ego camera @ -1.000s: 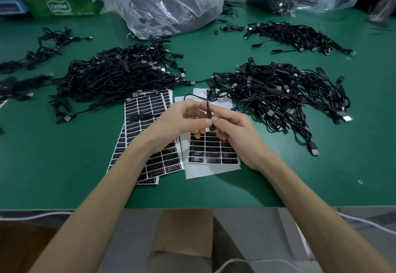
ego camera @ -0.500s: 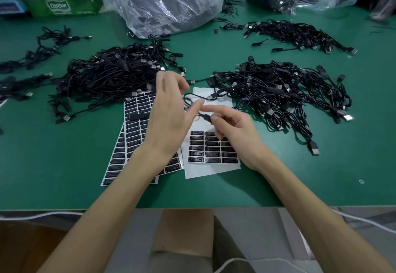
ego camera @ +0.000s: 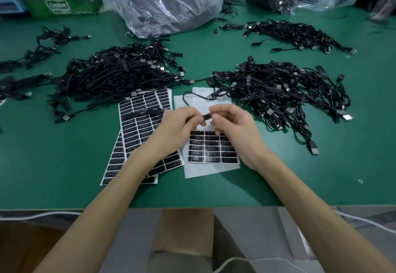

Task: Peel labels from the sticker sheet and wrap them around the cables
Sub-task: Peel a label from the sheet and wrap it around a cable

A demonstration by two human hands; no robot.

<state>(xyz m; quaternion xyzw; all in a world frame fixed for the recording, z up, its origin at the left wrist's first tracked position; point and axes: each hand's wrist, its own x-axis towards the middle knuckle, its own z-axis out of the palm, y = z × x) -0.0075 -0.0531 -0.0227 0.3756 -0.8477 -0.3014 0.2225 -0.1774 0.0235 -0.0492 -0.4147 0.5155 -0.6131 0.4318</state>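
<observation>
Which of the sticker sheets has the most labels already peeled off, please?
The right sheet, beneath the right hand: its upper half is bare white backing, while the two overlapping left sheets look nearly full.

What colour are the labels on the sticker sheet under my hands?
The labels are black with white print, on a white sticker sheet; head view.

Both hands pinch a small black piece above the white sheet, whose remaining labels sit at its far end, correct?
No. The head view shows the remaining labels on the white sheet at its near end, not far. Left hand and right hand do pinch the small black piece above it.
</observation>
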